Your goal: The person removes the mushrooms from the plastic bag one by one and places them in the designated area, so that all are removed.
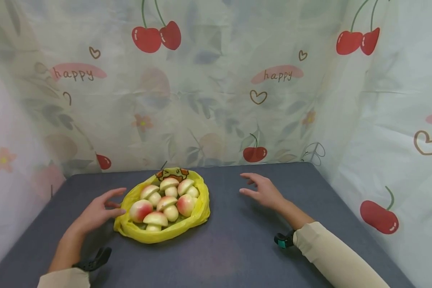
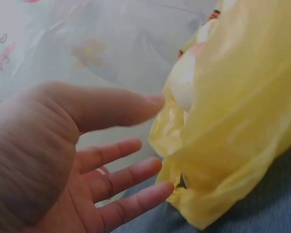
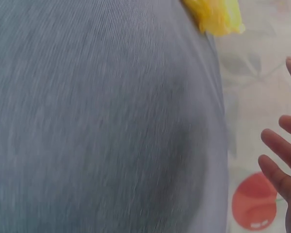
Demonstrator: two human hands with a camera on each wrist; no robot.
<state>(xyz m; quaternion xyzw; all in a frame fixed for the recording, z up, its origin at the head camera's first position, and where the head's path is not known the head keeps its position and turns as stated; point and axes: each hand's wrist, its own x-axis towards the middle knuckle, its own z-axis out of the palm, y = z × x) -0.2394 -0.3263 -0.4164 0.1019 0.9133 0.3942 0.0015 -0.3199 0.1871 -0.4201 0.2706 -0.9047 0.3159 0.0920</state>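
We see a yellow plastic bag (image 1: 187, 222) lying open on the dark grey worktop (image 1: 237, 248), a little left of its middle and toward the back edge. Inside it sits a heap of toy mushrooms (image 1: 165, 202), pale cream with a pink-red blush on the caps, packed close and touching one another. A small orange cartoon print shows on the bag's far rim.

Our left hand (image 1: 99, 212) rests on the worktop just beside the bag's left edge, fingers spread and relaxed, gripping nothing; from the head view the thumb tip seems to reach the plastic, and in the left wrist view the fingers (image 2: 131, 174) lie straight with their tips right at the crumpled yellow film, though we cannot tell for certain whether they touch it.

Our right hand (image 1: 261, 191) hovers well apart from the bag on its right side, palm down, fingers loosely extended, holding nothing. A cream sleeve (image 1: 331, 256) covers that forearm.

Behind and beside the worktop hangs a translucent curtain (image 1: 216, 88) printed with cherries, hearts and the word "happy".
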